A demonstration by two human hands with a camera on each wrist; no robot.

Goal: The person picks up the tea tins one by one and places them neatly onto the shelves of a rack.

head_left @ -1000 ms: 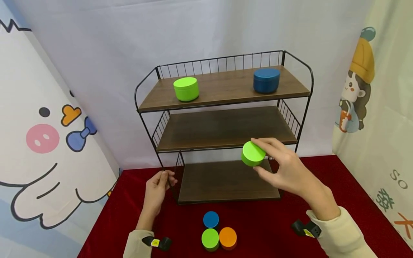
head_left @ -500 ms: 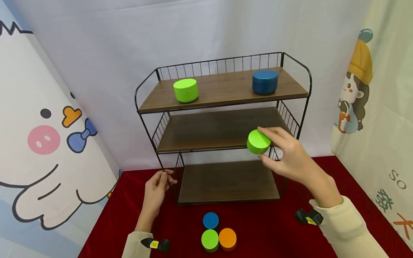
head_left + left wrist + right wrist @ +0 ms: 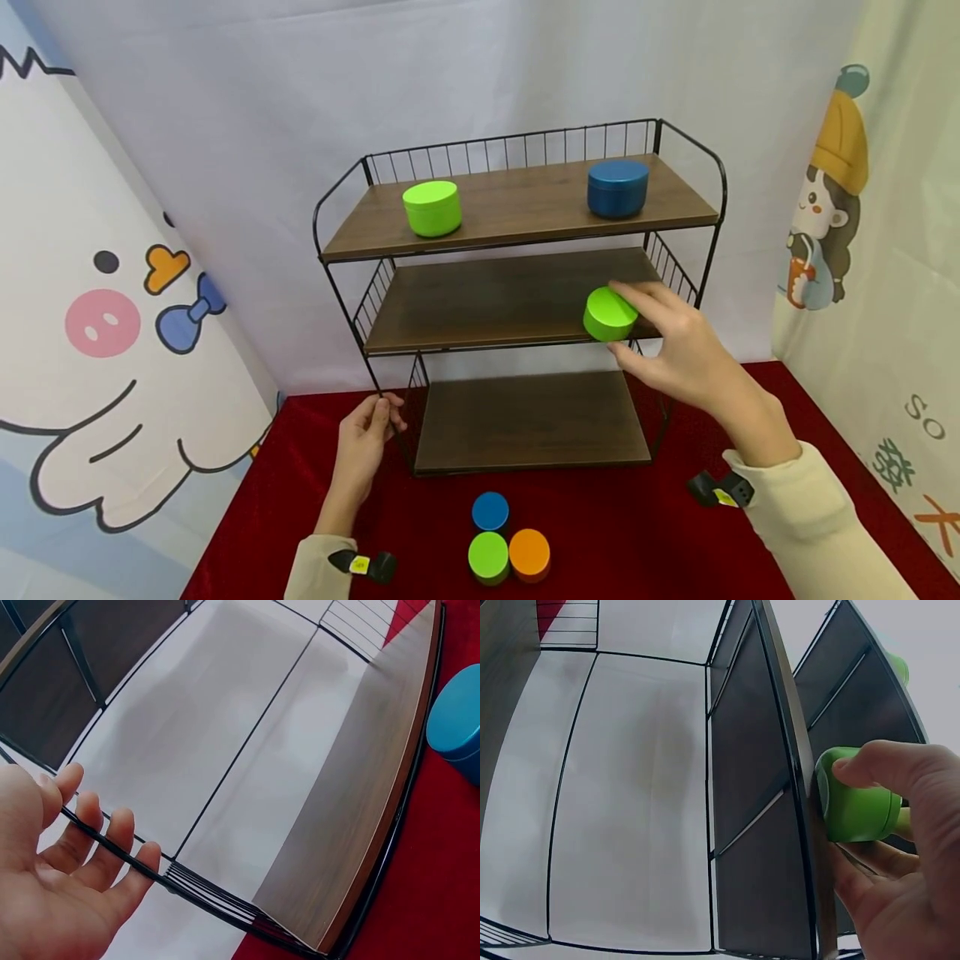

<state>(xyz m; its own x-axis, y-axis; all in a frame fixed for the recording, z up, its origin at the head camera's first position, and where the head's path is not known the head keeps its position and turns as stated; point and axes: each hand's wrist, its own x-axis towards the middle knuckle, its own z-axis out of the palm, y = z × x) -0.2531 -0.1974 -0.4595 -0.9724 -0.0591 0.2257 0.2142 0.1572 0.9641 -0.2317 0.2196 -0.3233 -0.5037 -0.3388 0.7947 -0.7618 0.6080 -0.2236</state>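
Note:
Between thumb and fingers my right hand (image 3: pixel 678 346) holds a round green tin (image 3: pixel 609 315), level with the front right part of the rack's middle shelf (image 3: pixel 487 304). In the right wrist view, the same green tin (image 3: pixel 855 799) overlaps the shelf's front edge. My left hand (image 3: pixel 366 433) grips the thin black left front post of the rack, low down; the left wrist view shows the left hand's fingers (image 3: pixel 124 832) curled at the black post (image 3: pixel 112 847). On the top shelf (image 3: pixel 517 204) stand another green tin (image 3: pixel 433 210) at left and a blue tin (image 3: pixel 617 190) at right.
On the red cloth (image 3: pixel 600 533) before the rack, a blue tin (image 3: pixel 491 510), a green tin (image 3: pixel 488 557) and an orange tin (image 3: pixel 529 555) stand close together. The bottom shelf (image 3: pixel 532 421) lies behind them. A printed curtain (image 3: pixel 885 333) hangs at right.
My right hand has carried the green tin up and to the right, from below the middle shelf's front edge to its level. The left hand keeps its grip on the post.

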